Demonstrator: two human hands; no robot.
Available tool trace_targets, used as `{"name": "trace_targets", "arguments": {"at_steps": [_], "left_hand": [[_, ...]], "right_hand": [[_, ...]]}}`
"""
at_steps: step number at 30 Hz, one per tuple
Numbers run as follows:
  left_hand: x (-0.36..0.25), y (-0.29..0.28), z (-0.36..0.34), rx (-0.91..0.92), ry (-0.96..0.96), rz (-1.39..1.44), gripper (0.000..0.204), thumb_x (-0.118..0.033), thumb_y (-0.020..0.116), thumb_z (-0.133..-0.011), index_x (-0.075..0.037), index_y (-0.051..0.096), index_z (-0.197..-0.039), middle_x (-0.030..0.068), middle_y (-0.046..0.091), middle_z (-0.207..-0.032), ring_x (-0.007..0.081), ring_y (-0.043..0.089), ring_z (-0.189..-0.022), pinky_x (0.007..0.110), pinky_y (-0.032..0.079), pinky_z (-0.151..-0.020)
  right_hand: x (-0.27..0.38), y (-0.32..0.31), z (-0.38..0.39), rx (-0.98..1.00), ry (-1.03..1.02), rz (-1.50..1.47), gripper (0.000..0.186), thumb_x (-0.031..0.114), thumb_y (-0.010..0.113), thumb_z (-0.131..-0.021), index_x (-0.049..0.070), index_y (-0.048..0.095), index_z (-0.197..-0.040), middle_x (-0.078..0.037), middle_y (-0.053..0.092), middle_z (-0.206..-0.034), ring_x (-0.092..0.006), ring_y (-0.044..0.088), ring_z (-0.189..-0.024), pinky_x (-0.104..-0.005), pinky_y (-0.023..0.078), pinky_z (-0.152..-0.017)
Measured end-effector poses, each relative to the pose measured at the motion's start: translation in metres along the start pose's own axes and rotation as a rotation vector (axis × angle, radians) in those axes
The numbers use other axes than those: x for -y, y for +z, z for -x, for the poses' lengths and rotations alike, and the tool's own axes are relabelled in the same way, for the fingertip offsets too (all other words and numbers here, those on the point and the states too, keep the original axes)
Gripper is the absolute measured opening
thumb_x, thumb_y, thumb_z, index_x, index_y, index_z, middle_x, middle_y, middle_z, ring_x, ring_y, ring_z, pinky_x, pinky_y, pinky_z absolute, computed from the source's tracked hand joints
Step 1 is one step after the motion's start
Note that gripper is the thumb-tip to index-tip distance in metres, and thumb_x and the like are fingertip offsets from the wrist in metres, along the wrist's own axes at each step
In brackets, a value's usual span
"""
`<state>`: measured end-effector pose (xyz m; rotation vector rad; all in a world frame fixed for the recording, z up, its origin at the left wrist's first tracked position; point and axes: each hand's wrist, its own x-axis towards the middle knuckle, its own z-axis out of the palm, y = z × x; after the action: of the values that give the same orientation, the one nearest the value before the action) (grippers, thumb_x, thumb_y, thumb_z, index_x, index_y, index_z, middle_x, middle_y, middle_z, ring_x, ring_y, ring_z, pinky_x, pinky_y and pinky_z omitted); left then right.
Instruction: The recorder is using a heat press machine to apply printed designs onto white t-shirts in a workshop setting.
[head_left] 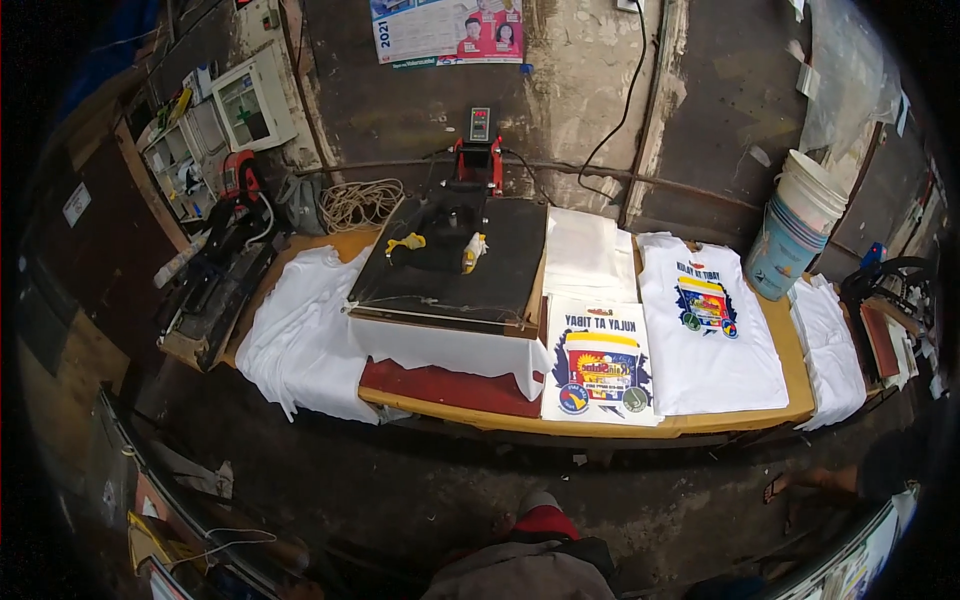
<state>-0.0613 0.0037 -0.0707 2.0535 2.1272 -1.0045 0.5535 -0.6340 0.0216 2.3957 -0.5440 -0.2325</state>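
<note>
Neither of my hands shows in the head view; only my clothed body comes in at the lower edge. Ahead of me a heat press has its dark upper plate down over white cloth, whose edge hangs out in front. Just right of it lies a stack of printed transfer sheets, with a colourful bucket design in mirror image. A white T-shirt with a similar print lies flat beside them. White shirts are heaped left of the press.
Everything rests on a long tan table. Blank white sheets lie behind the transfers. Stacked buckets and a folded white shirt are at the right. A second press stands at the left, coiled rope behind. Another person's leg shows at right.
</note>
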Motion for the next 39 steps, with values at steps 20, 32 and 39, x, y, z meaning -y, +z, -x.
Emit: {"name": "trace_targets", "arguments": {"at_steps": [20,32,39], "left_hand": [[0.002,0.030,-0.029,-0.534,-0.173,0.647,0.042,-0.044,0.057,-0.091,-0.003,0.056,-0.100,0.0084,0.055,-0.068,0.0246,0.055,-0.073,0.040,0.045,-0.083],[-0.017,0.007,-0.001,-1.047,-0.159,0.389,0.027,-0.022,0.060,-0.083,-0.003,0.063,-0.064,0.0081,0.060,-0.068,0.0263,0.059,-0.085,0.052,0.038,-0.099],[-0.028,-0.062,0.023,-0.228,-0.179,0.199,0.025,-0.027,0.058,-0.085,-0.005,0.063,-0.072,0.0089,0.063,-0.087,0.0290,0.057,-0.094,0.054,0.033,-0.105]], "right_hand": [[-0.008,0.058,0.011,0.023,0.016,-0.138,0.058,0.053,0.042,-0.092,0.008,0.060,-0.124,-0.019,0.044,-0.139,-0.0418,0.044,-0.124,-0.0543,0.029,-0.106],[-0.027,0.042,0.042,0.024,0.008,-0.195,0.058,0.051,0.044,-0.091,0.006,0.060,-0.123,-0.019,0.046,-0.138,-0.0410,0.046,-0.121,-0.0540,0.032,-0.104],[-0.038,0.025,0.057,0.028,0.046,-0.238,0.058,0.051,0.045,-0.091,0.004,0.059,-0.123,-0.019,0.047,-0.137,-0.0405,0.048,-0.120,-0.0539,0.034,-0.103]]}}
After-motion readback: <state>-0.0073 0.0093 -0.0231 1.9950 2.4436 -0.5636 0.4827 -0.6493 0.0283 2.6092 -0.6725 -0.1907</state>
